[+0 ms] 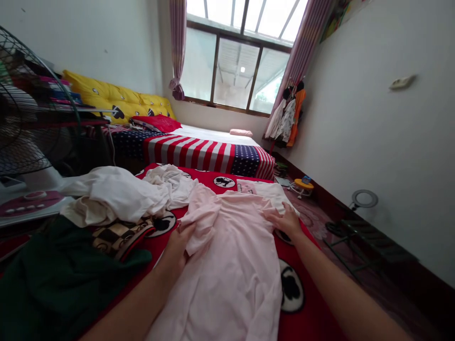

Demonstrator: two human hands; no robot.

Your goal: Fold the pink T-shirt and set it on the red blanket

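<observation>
A pale pink long garment (234,265), seemingly a shirt, lies spread in front of me on a red cover (320,303) with round black-and-white patches. My left hand (180,246) is closed on the garment's left side, by the bunched sleeve. At the opposite upper edge, my right hand (286,221) touches the fabric with its fingers spread. Just beyond that hand lies a folded white garment (272,190) with a pink print. White clothes (117,194) are heaped to the left, above a checkered cloth (113,237) and a dark green garment (64,274).
Behind is a bed with a flag-patterned cover (192,151), a red pillow (159,123) and a yellow cushion (121,102). A fan (31,104) stands at left. On the right are a yellow-topped stool (303,184), a ring light (365,198) and hanging clothes (286,118).
</observation>
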